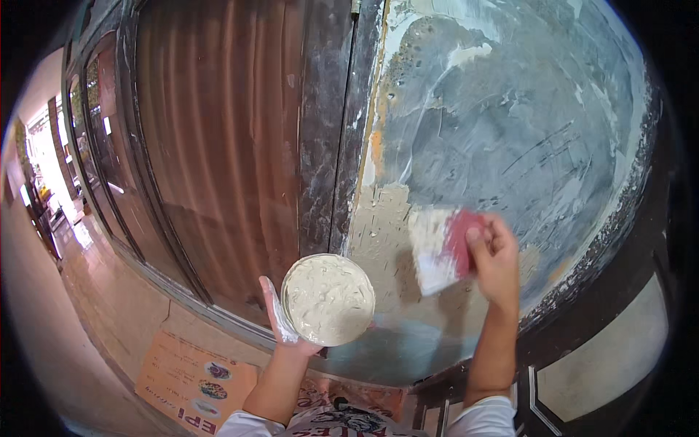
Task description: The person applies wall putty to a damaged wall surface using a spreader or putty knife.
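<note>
My left hand [278,320] carries a round tub of cream-coloured putty [328,300] from below, its thumb up along the left side and white smears on the tub's wall. In my right hand [496,255] is a red putty spreader [464,237], pinched between thumb and fingers. Cream putty coats the spreader's left part, and its lower corner looks white. The spreader is in front of a wall panel [502,138] covered in grey and whitish patches. A beige puttied strip [382,233] runs down the panel's left side. Whether the blade touches the wall I cannot tell.
Left of the panel stands a dark door frame [324,131] beside a glass pane with a brown curtain [218,138] behind it. An orange printed cardboard sheet [193,375] lies on the floor. Dark trim [604,320] borders the panel at right.
</note>
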Motion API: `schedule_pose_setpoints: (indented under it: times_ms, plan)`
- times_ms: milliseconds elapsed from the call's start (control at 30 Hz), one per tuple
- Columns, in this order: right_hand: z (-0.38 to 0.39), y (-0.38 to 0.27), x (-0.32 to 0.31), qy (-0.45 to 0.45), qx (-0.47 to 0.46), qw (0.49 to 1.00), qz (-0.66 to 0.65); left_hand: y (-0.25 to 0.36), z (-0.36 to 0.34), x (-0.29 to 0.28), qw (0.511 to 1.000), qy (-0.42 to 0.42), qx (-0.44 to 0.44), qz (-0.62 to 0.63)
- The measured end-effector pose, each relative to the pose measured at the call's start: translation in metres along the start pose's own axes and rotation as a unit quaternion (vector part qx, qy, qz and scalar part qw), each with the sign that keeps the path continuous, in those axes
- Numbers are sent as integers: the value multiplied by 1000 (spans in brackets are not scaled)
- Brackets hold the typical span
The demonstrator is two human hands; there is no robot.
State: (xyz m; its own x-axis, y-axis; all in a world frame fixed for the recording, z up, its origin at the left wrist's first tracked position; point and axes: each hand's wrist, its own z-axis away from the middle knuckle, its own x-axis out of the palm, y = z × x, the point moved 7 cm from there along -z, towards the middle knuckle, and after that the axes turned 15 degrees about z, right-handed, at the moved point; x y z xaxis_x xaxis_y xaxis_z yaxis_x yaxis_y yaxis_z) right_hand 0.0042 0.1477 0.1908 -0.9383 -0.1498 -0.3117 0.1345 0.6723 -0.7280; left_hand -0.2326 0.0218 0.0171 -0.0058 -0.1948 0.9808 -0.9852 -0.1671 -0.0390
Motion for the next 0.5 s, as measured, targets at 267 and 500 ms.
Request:
schedule_pose_setpoints:
  times_ms: [267, 500]
  plan:
    - [101, 135, 61, -126, 242, 938, -212, -27, -4, -25, 990, 43, -28, 134]
    - [125, 171, 43, -82, 292, 896, -324, -54, 0, -26, 999, 4, -31, -4]
